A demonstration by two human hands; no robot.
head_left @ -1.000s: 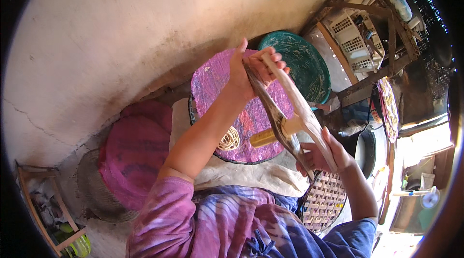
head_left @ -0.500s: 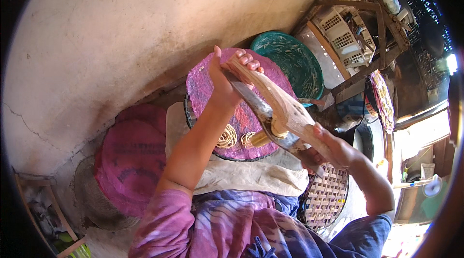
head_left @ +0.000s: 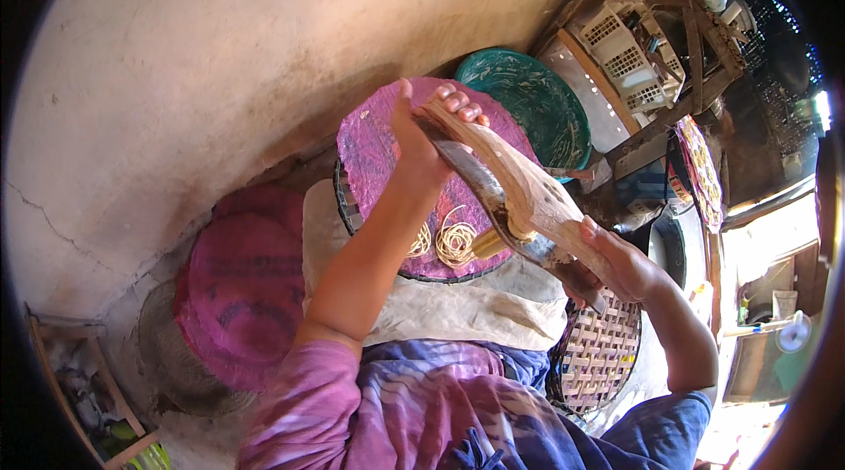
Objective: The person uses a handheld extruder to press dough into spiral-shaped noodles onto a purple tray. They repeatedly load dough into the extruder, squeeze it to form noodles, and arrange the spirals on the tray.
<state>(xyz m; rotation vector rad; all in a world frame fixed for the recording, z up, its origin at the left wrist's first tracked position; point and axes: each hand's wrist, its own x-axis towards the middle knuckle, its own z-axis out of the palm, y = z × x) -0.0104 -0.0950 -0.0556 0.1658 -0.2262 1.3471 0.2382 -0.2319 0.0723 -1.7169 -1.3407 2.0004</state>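
A wooden lever tool with a pale upper bar (head_left: 519, 188) and a darker bar (head_left: 480, 193) is held above a pink round sheet (head_left: 370, 131) on a dark rimmed tray. My left hand (head_left: 422, 127) grips both bars' upper ends; my right hand (head_left: 620, 263) grips their lower ends. A brass-coloured cylinder (head_left: 486, 244) projects beneath the bars. Two pale coils of thin strands lie on the pink sheet: one (head_left: 455, 244) beside the cylinder, the other (head_left: 419, 241) partly behind my left forearm.
A green basin (head_left: 559, 105) stands behind the pink tray, with a plastic crate (head_left: 616, 56) in a wooden frame beyond. Stacked pink rounds (head_left: 233, 294) lie at left, a woven basket (head_left: 594, 356) at right, and pale cloth (head_left: 458, 307) below the tray. A plaster wall rises behind.
The two bars have closed together over the past second, and the tool has shifted slightly right since half a second ago. The coil beside the cylinder shows more fully.
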